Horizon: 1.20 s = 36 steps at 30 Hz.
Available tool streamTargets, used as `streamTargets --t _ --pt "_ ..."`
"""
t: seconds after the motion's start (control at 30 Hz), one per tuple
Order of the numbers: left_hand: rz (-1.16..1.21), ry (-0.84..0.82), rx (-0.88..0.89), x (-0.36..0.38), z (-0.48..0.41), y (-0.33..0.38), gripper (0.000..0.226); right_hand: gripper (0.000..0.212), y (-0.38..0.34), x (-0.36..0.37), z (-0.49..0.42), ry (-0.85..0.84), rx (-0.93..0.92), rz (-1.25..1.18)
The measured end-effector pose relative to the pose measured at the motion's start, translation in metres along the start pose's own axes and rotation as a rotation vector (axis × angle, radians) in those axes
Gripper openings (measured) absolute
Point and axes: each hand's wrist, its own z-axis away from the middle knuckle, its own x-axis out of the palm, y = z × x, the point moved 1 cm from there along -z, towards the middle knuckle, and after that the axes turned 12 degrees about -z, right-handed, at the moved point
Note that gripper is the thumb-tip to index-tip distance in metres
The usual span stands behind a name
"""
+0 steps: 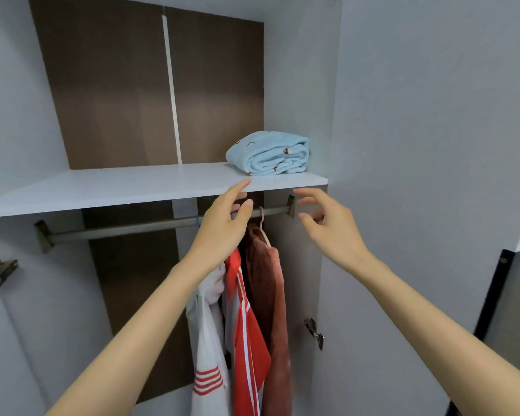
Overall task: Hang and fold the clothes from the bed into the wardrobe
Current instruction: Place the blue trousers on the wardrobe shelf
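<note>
Fingers (243, 187) of the left hand (222, 226) are extended loosely at the rail (132, 228); whether anything is gripped behind them can't be told. Red-white shirts (246, 325) are hung directly below, along the L-R rail. Right hand (330, 226) is held spread, empty, farther off.

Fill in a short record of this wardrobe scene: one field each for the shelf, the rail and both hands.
shelf: holds a folded light blue cloth at its right end
rail: carries a striped white garment, a red and white garment and a rust brown garment on a white hanger, all at its right end
left hand: raised at the rail above the garments; grip unclear
right hand: open, near the right bracket, holding nothing
</note>
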Motion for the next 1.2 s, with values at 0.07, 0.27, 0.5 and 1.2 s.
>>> streamTargets --t 0.07,0.27,0.5,1.2 --pt "0.035 -0.025 0.004 0.004 0.027 0.002 0.044 0.040 -0.005 -0.002 0.034 0.035 0.046 0.004" --pt "0.148 -0.121 -0.011 0.033 0.106 0.021 0.039 0.039 -0.028 -0.033 0.139 0.122 0.218 -0.010" --pt "0.255 -0.283 0.058 0.108 0.189 0.083 0.037 0.041 -0.051 -0.105 0.267 0.381 0.335 0.043" --pt "0.495 -1.046 0.257 0.311 0.483 0.359 0.043 0.035 -0.136 -0.339 0.697 0.886 0.873 0.438"
